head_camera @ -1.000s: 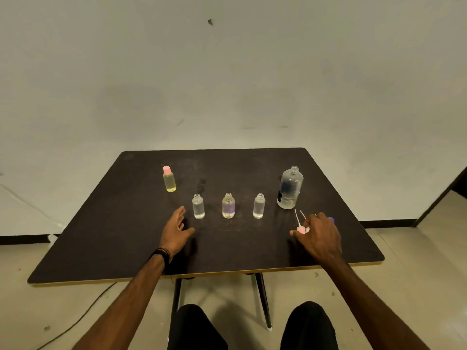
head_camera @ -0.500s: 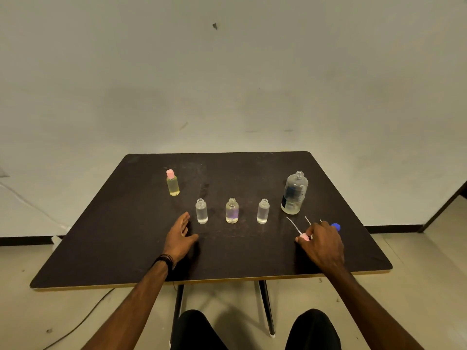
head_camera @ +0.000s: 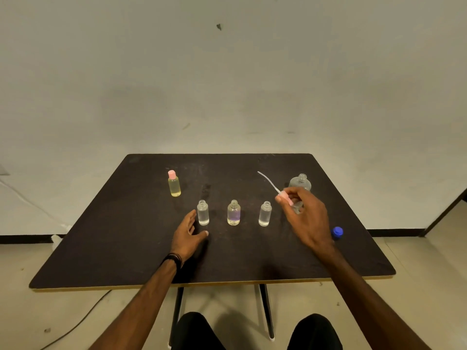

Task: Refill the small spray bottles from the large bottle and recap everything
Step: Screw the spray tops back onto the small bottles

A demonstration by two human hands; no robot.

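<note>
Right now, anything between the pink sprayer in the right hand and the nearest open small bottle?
Nothing visible. The right hand holds the pink spray cap raised, tube pointing up-left; the rightmost small bottle stands uncapped just left of it, neck unobstructed.

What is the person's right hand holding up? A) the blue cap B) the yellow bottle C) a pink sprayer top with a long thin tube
C: the right hand pinches the pink sprayer top, lifted above the table, its thin tube pointing up and away.
</note>
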